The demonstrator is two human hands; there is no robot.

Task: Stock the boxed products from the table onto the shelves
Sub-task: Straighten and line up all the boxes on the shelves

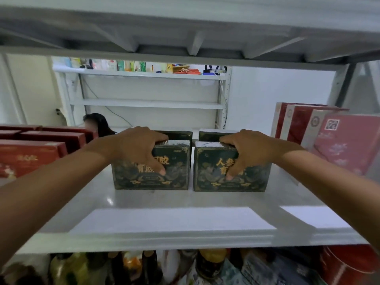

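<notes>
Two dark green boxes with gold lettering stand side by side on the grey shelf (185,214). My left hand (139,147) grips the left green box (174,179) over its top, thumb on the front face. My right hand (248,151) grips the right green box (207,177) the same way. Both boxes rest on the shelf, a narrow gap between them. Behind each stands another dark green box: one behind the left (181,135), one behind the right (209,135).
Red boxes (30,155) are stacked on the shelf at the left. Pink and red flat boxes (339,145) lean upright at the right. The shelf above (185,27) hangs low overhead. A person's head (98,124) shows behind. Bottles and packets fill the shelf below (205,266).
</notes>
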